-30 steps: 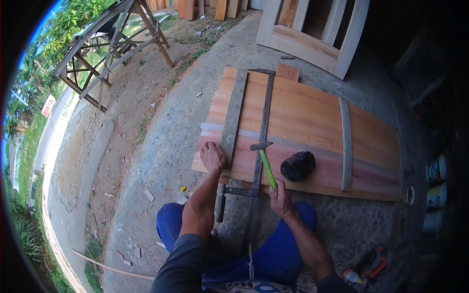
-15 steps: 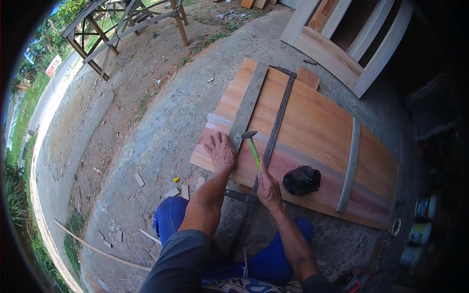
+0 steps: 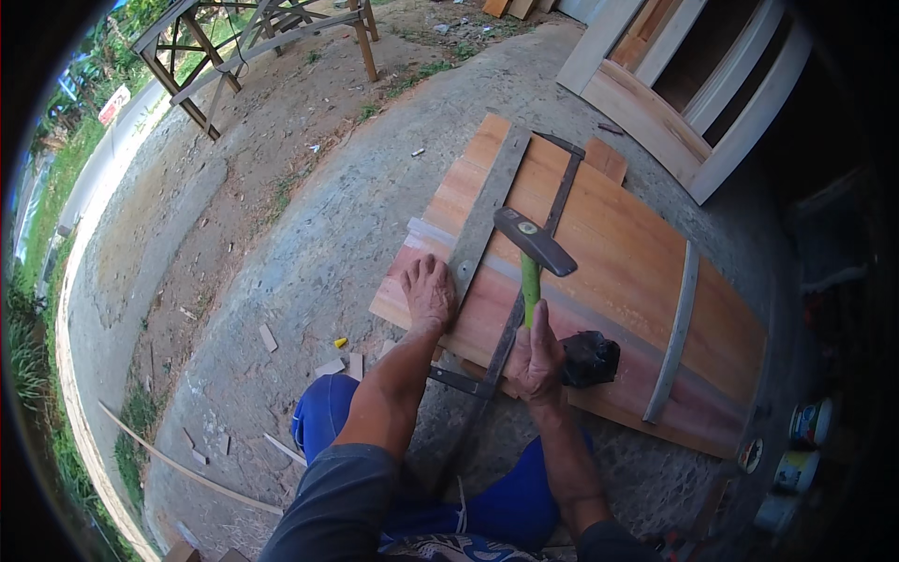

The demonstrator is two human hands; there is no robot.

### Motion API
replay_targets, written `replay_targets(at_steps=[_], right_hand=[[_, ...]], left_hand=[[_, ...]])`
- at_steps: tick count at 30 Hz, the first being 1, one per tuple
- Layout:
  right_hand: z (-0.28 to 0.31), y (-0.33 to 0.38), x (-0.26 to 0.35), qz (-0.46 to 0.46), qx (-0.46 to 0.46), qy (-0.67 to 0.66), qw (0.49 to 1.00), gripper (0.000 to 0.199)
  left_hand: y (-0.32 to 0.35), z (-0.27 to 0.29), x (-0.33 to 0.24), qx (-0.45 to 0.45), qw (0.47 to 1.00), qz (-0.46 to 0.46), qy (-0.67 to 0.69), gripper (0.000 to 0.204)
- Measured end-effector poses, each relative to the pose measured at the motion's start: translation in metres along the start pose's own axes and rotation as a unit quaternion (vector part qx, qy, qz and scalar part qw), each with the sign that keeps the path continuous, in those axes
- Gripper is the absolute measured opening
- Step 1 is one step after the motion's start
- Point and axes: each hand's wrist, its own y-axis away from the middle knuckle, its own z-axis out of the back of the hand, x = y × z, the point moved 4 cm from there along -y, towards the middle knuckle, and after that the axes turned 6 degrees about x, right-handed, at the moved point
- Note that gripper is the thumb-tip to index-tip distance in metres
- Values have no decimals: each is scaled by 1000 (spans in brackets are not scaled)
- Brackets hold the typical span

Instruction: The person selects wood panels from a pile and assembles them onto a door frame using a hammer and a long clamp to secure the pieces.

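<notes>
My right hand [image 3: 537, 361] is closed around the green handle of a hammer [image 3: 532, 281], thumb along the handle. Its dark head is lifted over a panel of joined wooden boards [image 3: 609, 253]. My left hand [image 3: 431, 295] rests on the panel with fingers apart, against the edge of a grey wooden batten [image 3: 492, 201] lying across the boards. Between the batten and a second batten [image 3: 676, 328], a long metal bar clamp [image 3: 567, 192] spans the panel; the hammer and my right hand hide part of it. A black plastic bundle [image 3: 594, 360] sits beside my right hand.
A slatted wooden frame [image 3: 655, 112] stands at the far right. Wood offcuts [image 3: 356, 365] and a yellow scrap [image 3: 341, 343] lie on the concrete floor at left. Several paint tins [image 3: 810, 421] stand at the right edge, and a wooden trestle [image 3: 281, 42] is at the back left.
The hammer has risen from the near part of the batten and swung right, toward my head. My left hand stays on the panel. The view has shifted slightly.
</notes>
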Motion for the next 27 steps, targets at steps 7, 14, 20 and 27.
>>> replay_targets(at_steps=[7, 14, 20, 27], right_hand=[[4, 40, -9, -53, 12, -13, 998, 55], [-4, 113, -19, -228, 23, -65, 971, 55], [14, 117, -13, -288, 55, -72, 953, 58], [16, 119, -4, -271, 37, -64, 960, 53]], left_hand=[[0, -11, 4, 21, 1000, -8, -2, 28], [-12, -19, 36, 157, 986, -36, 51, 47], [-3, -1, 12, 238, 969, -53, -30, 94], [9, 13, -1, 240, 971, -14, 8, 94]])
